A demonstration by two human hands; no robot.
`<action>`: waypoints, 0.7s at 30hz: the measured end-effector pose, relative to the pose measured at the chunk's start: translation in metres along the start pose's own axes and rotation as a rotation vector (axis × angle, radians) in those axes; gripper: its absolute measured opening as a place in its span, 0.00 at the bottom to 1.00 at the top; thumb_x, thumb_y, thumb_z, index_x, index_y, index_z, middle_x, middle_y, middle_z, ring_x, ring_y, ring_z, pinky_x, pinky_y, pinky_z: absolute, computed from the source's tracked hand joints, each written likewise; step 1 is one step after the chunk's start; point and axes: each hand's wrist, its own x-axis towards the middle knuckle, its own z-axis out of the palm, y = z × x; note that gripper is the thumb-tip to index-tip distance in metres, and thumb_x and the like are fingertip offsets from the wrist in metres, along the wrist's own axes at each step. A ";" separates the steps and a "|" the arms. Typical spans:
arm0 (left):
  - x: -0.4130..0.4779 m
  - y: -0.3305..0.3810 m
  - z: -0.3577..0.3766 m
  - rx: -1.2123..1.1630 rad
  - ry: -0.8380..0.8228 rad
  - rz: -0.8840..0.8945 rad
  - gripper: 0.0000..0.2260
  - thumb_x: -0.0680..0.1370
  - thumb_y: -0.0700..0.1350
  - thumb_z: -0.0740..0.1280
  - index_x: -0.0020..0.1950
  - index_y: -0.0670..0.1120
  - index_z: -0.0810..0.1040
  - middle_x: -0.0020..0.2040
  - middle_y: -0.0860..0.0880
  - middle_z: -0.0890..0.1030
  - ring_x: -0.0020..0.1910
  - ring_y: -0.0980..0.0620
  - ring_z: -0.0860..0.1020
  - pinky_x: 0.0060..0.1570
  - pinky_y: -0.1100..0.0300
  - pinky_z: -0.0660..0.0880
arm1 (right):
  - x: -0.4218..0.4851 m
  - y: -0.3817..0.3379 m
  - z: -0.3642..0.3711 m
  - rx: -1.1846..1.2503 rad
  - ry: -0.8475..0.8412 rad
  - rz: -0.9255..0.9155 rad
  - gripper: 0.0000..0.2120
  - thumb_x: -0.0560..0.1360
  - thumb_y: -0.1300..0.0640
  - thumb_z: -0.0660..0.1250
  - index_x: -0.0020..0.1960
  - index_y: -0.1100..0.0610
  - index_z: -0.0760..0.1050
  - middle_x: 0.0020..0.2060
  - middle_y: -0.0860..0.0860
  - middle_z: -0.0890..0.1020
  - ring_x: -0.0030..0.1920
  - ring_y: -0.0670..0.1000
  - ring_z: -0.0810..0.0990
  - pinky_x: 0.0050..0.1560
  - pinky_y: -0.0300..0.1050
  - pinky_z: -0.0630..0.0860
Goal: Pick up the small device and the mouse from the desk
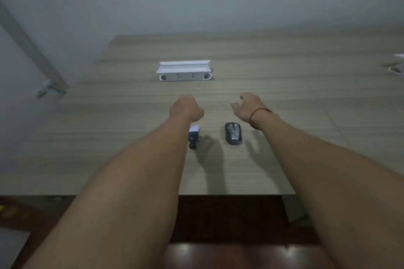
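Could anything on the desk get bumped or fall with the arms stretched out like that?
Maybe. The small dark and white object lies partly under the left forearm, so pulling the arm back could drag or knock it. The mouse sits between both arms, close to the right wrist, and a sideways sweep might push it. The socket box stands with its lid up just beyond the left hand, which could clip it.
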 end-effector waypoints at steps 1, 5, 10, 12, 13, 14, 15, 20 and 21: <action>0.000 -0.004 0.010 0.021 -0.024 -0.028 0.18 0.77 0.48 0.65 0.64 0.40 0.73 0.64 0.41 0.76 0.61 0.41 0.76 0.50 0.55 0.71 | 0.001 0.007 0.010 -0.010 -0.006 0.013 0.25 0.80 0.48 0.62 0.69 0.65 0.69 0.69 0.64 0.74 0.69 0.64 0.72 0.69 0.55 0.70; 0.012 -0.032 0.059 0.080 -0.029 -0.098 0.16 0.74 0.49 0.68 0.58 0.42 0.77 0.63 0.41 0.77 0.60 0.42 0.77 0.48 0.56 0.72 | 0.008 0.039 0.058 -0.030 -0.031 0.046 0.28 0.78 0.47 0.66 0.69 0.65 0.68 0.69 0.64 0.73 0.68 0.65 0.72 0.67 0.56 0.71; 0.022 -0.067 0.114 0.008 0.024 -0.180 0.25 0.73 0.56 0.66 0.65 0.41 0.73 0.65 0.41 0.75 0.63 0.41 0.75 0.55 0.56 0.72 | 0.017 0.071 0.115 0.030 -0.028 0.087 0.39 0.72 0.40 0.71 0.71 0.63 0.62 0.68 0.63 0.73 0.67 0.64 0.74 0.63 0.54 0.73; 0.025 -0.078 0.132 -0.011 0.052 -0.166 0.26 0.72 0.55 0.67 0.65 0.42 0.73 0.64 0.41 0.76 0.63 0.42 0.76 0.53 0.57 0.72 | 0.020 0.080 0.134 0.057 0.000 0.098 0.46 0.68 0.37 0.73 0.73 0.63 0.58 0.69 0.63 0.72 0.68 0.64 0.73 0.65 0.56 0.72; 0.026 -0.081 0.137 -0.025 0.064 -0.161 0.27 0.72 0.55 0.68 0.65 0.42 0.73 0.65 0.41 0.76 0.63 0.41 0.76 0.52 0.57 0.71 | 0.021 0.082 0.140 0.061 0.042 0.104 0.48 0.67 0.36 0.74 0.73 0.63 0.57 0.69 0.62 0.72 0.68 0.63 0.72 0.65 0.56 0.72; 0.027 -0.084 0.143 -0.042 0.088 -0.149 0.27 0.72 0.56 0.68 0.66 0.41 0.72 0.65 0.41 0.76 0.62 0.41 0.76 0.51 0.57 0.71 | 0.022 0.084 0.147 0.065 0.101 0.105 0.48 0.67 0.36 0.74 0.73 0.63 0.57 0.68 0.62 0.73 0.68 0.63 0.72 0.65 0.56 0.71; 0.028 -0.085 0.146 -0.060 0.102 -0.138 0.28 0.72 0.55 0.68 0.66 0.41 0.72 0.65 0.41 0.75 0.62 0.41 0.75 0.50 0.57 0.71 | 0.022 0.083 0.151 0.073 0.161 0.110 0.48 0.68 0.36 0.73 0.74 0.63 0.57 0.68 0.62 0.73 0.69 0.63 0.72 0.65 0.55 0.71; 0.028 -0.089 0.165 -0.112 0.210 -0.097 0.26 0.74 0.53 0.67 0.67 0.40 0.70 0.65 0.40 0.74 0.63 0.39 0.75 0.57 0.52 0.73 | 0.022 0.083 0.171 0.154 0.373 0.093 0.41 0.73 0.43 0.72 0.74 0.66 0.58 0.66 0.61 0.76 0.68 0.62 0.73 0.66 0.54 0.70; 0.024 -0.091 0.169 -0.126 0.235 -0.087 0.26 0.74 0.53 0.67 0.66 0.40 0.70 0.65 0.40 0.74 0.63 0.39 0.75 0.58 0.52 0.73 | 0.018 0.085 0.176 0.176 0.390 0.074 0.40 0.73 0.45 0.72 0.73 0.66 0.59 0.66 0.61 0.76 0.68 0.62 0.73 0.67 0.54 0.70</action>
